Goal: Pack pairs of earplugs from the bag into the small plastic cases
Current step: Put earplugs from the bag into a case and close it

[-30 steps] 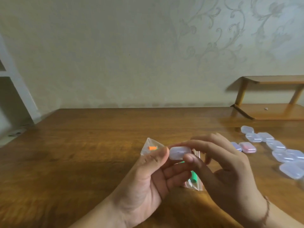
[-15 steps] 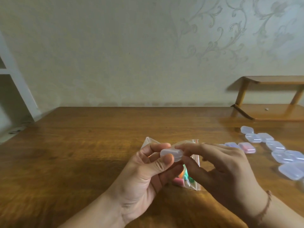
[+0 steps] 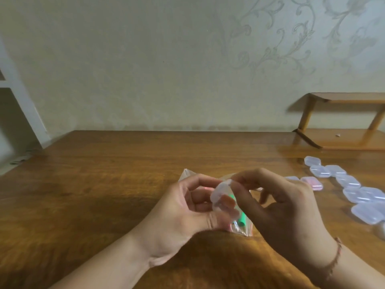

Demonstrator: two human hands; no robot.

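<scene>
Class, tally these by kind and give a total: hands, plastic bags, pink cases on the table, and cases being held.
Hands: 2, left hand and right hand
Plastic bag: 1
Pink case: 1
Held case: 1
Total: 5

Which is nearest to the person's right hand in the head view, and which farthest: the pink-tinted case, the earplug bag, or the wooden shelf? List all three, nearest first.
Measured from the right hand:
1. Earplug bag: lies under and between the hands, at its fingers.
2. Pink-tinted case: on the table just beyond the knuckles, to the right.
3. Wooden shelf: at the table's far right, against the wall.
</scene>
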